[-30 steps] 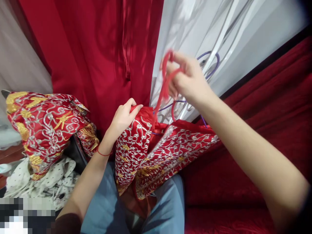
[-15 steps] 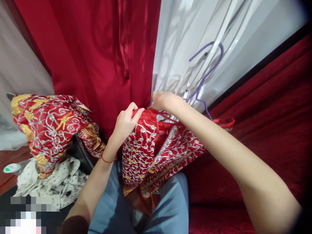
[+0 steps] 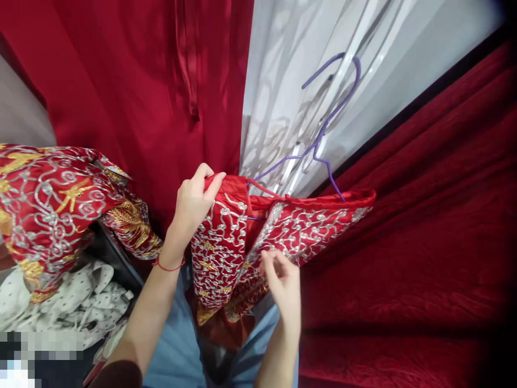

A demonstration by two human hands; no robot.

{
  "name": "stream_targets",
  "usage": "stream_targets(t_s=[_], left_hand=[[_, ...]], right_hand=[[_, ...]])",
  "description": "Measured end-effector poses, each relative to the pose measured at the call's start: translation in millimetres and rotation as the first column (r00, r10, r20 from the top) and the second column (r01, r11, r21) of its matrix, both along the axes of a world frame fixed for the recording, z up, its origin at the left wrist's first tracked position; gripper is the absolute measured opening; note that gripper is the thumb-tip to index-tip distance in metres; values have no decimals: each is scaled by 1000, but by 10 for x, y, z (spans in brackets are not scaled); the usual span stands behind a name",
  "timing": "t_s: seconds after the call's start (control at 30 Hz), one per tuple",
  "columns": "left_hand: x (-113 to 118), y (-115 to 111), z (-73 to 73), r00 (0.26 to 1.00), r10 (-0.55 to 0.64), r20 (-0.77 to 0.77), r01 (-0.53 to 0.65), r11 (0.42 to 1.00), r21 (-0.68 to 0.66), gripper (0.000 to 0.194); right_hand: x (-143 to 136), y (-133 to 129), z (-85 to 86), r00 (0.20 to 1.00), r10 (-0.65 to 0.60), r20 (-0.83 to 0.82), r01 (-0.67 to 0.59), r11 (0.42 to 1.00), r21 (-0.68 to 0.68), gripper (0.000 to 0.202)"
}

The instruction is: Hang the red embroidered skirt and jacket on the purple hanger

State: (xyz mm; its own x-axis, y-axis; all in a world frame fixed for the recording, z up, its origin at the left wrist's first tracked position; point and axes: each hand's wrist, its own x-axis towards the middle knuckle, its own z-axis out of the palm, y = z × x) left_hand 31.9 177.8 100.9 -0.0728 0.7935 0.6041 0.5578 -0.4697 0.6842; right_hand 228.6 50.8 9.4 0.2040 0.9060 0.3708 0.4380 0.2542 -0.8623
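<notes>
A red skirt-like garment (image 3: 311, 226) with silver and gold embroidery hangs on a purple hanger (image 3: 332, 114) at the centre. My left hand (image 3: 194, 199) pinches its red waistband at the left end, thumb on top. Lower down, in front of the embroidered cloth, is my right hand (image 3: 281, 275), its thumb and index finger pressed together near the silver-trimmed edge. Whether cloth is between those fingertips is too small to tell. A thin red strap runs along the top of the waistband.
Another red, silver and gold garment (image 3: 52, 205) lies draped over a dark chair at the left. White dotted cloth (image 3: 76, 302) is bunched below it. Red curtains (image 3: 141, 81) and a white curtain (image 3: 274, 70) hang behind, with dark red drapery (image 3: 424, 242) at right.
My right hand has come down from the waistband to the front of the garment. My left hand keeps its hold. The view has shifted, so the hanger's left arm now shows.
</notes>
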Motion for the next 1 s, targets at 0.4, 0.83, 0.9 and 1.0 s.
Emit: stream_targets(t_s=[0.4, 0.83, 0.9, 1.0], left_hand=[[69, -241, 22, 989, 132, -60, -129, 990, 55, 26], [21, -967, -1448, 983, 174, 64, -184, 957, 224, 7], [146, -1096, -1707, 964, -117, -239, 96, 991, -97, 7], [343, -1126, -1848, 895, -232, -382, 53, 904, -425, 5]], right_hand=[[-349, 185, -566, 977, -206, -59, 197, 970, -141, 25], [-400, 64, -583, 994, -23, -105, -5, 965, -261, 26], [-396, 50, -572, 985, 12, -170, -56, 964, -261, 24], [-391, 28, -552, 956, 65, -285, -143, 955, -261, 27]])
